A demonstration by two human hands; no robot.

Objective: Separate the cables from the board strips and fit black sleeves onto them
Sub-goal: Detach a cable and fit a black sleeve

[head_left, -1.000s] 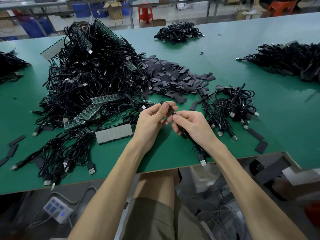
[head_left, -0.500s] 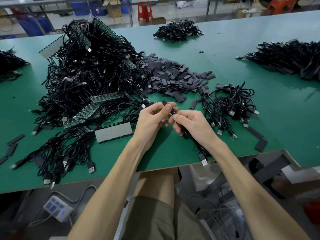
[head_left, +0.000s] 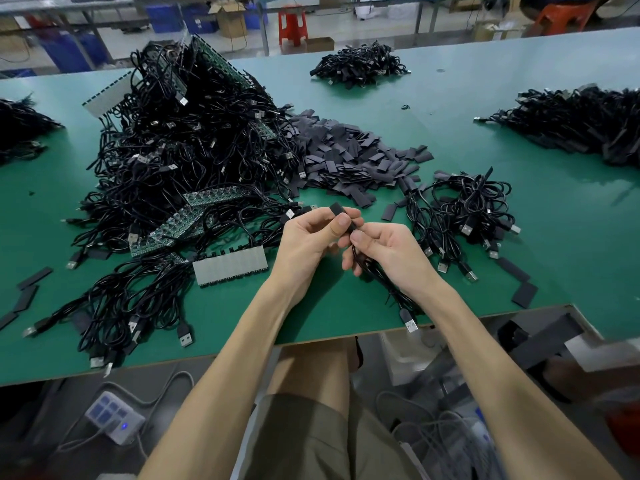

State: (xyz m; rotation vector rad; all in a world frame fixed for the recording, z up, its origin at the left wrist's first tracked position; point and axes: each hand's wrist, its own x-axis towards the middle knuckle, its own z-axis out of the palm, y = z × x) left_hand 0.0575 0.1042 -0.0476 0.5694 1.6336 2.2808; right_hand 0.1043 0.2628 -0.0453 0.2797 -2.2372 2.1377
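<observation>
Pinch grips on black sleeve point(head_left: 337, 209) and cable point(head_left: 384, 285), above the near part of the table point(head_left: 571, 220)

The black sleeve is pinched between the thumb and curled fingers of the left hand point(head_left: 308, 244), its long axis slanted from far-left to near-right, towards the right hand point(head_left: 388, 254). The cable is pinched by the right thumb and forefinger just beside the sleeve's near end and is trailed down to the table, its USB plug point(head_left: 410, 322) pointed at the near edge.
</observation>
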